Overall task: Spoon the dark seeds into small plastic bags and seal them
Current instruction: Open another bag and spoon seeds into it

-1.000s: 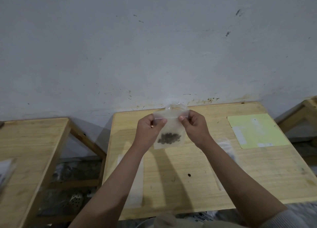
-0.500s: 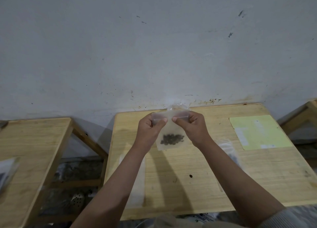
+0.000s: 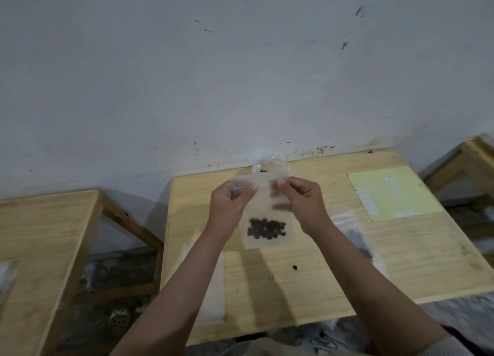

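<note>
One small plastic bag held up at frame centre, above the wooden counter, dark seeds pooled in its lower half. Left hand and right hand pinched on its top strip, a gap between them. Filling judged done for this bag; sealing apparently under way, closure too blurred to confirm. Another seed-filled bag flat on the counter, right of centre. Yellow sheet at upper right. Stray seed below centre.

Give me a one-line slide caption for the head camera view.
Both hands, left hand and right hand, pinch the top of a small plastic bag of dark seeds above a wooden table.
</note>
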A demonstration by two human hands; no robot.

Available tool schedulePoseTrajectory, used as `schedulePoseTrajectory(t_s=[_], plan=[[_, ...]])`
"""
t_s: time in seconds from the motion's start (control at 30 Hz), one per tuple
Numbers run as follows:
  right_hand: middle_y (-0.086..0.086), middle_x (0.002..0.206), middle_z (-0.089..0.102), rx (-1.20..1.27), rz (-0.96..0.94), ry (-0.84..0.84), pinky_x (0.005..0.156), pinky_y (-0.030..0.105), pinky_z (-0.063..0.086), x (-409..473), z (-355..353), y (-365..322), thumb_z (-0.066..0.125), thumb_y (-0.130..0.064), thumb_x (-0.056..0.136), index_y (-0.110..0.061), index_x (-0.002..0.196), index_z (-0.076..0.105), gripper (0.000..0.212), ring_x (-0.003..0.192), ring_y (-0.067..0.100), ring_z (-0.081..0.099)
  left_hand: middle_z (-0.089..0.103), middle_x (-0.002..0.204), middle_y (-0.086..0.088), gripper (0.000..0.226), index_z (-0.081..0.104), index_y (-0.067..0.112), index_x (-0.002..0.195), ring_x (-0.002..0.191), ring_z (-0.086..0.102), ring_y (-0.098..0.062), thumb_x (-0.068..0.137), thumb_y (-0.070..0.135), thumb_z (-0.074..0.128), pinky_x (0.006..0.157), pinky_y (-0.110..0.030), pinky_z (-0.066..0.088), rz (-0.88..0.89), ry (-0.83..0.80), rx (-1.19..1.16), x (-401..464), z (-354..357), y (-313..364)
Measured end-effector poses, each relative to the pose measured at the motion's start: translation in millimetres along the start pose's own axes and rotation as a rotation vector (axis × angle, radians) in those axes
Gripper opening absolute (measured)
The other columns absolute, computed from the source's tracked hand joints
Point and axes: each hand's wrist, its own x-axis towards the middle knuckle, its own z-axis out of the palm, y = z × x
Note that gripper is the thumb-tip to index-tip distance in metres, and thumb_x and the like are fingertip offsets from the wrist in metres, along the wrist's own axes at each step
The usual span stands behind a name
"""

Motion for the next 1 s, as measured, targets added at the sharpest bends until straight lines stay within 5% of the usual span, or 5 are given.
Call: schedulePoseTrajectory(t_s=[0.3, 0.5, 0.67, 0.83, 1.0], plan=[[0.007, 0.081, 0.067, -0.002, 0.086, 0.23, 0.059, 0.032, 0.06, -6.1, -57.9, 11.7, 0.059, -0.012, 0.092, -0.003, 0.095, 0.069, 0.014, 0.071, 0.013, 0.066, 0.068, 0.083, -0.003, 0.009, 0.066, 0.013, 0.086, 0.075, 0.066, -0.009, 0.088, 0.005, 0.063, 0.063, -0.015, 0.05, -0.195, -0.196, 0.118, -17.0, 40.9, -37.6], [0.008, 0.089, 0.061, -0.251, 0.084, 0.116, 0.062, 0.038, 0.058, -22.1, -121.5, 31.7, 0.068, -0.012, 0.086, -0.031, 0.115, 0.053, 0.038, 0.072, 0.022, 0.07, 0.07, 0.089, -0.003, 0.005, 0.063, 0.013, 0.094, 0.079, 0.067, -0.013, 0.09, 0.01, 0.063, 0.059, -0.023, 0.052, -0.304, -0.024, 0.132, -24.8, 82.6, -58.0], [0.001, 0.087, 0.067, -0.409, 0.127, 0.128, 0.067, 0.043, 0.059, -34.7, -164.2, 49.4, 0.067, -0.006, 0.086, -0.024, 0.092, 0.067, 0.019, 0.067, 0.017, 0.07, 0.06, 0.1, 0.0, 0.07, 0.029, 0.026, 0.138, 0.08, 0.065, -0.015, 0.084, 0.007, 0.069, 0.062, -0.019, 0.051, -0.255, -0.033, 0.292, -43.1, 115.5, -84.4], [0.002, 0.104, 0.066, -0.677, 0.147, 0.098, 0.061, 0.01, 0.047, -38.8, -200.1, 71.0, 0.072, -0.013, 0.082, -0.016, 0.103, 0.068, 0.022, 0.068, 0.006, 0.06, 0.045, 0.123, -0.001, 0.064, 0.044, 0.022, 0.135, 0.088, 0.056, -0.016, 0.08, 0.01, 0.073, 0.072, -0.016, 0.045, -0.152, -0.195, 0.636, -65.6, 143.1, -118.1], [0.006, 0.111, 0.053, -0.848, 0.229, -0.051, 0.076, 0.023, 0.047, -37.9, -222.6, 80.2, 0.078, -0.016, 0.075, -0.012, 0.118, 0.062, 0.047, 0.08, 0.019, 0.063, 0.035, 0.132, -0.001, 0.072, 0.038, 0.017, 0.142, 0.113, 0.049, -0.021, 0.079, 0.017, 0.074, 0.096, -0.028, 0.043, -0.188, -0.329, 0.811, -72.5, 160.9, -141.2]])
